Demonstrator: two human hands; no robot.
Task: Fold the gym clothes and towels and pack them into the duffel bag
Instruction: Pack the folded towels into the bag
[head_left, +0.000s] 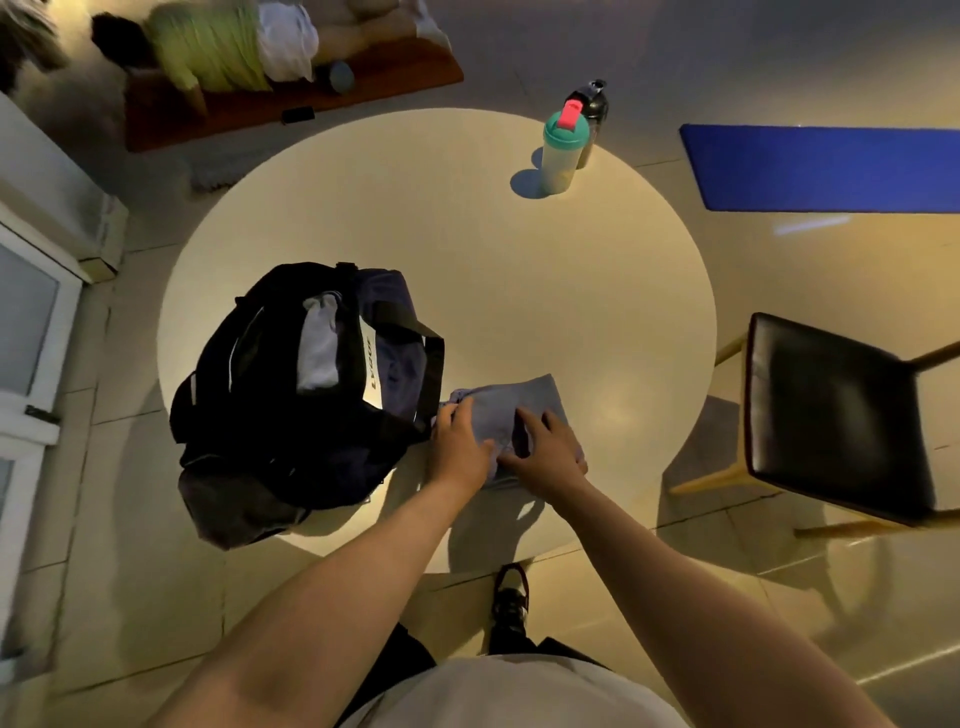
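A folded grey-blue garment (511, 410) lies on the round white table (467, 249), just right of the black and navy duffel bag (291, 405). The bag stands open on the table's left side, with a light grey folded cloth (319, 345) showing inside it. My left hand (460, 441) rests on the garment's left edge, fingers curled over the cloth beside the bag. Over the garment's near right part, my right hand (545, 449) lies flat with its fingers spread.
A shaker bottle with a teal lid (563, 148) and a dark bottle (592, 117) behind it stand at the table's far right. A black-seated chair (836, 415) is at the right. A blue mat (826, 166) lies on the floor, and a person lies on a brown mat (249, 101) at the far left.
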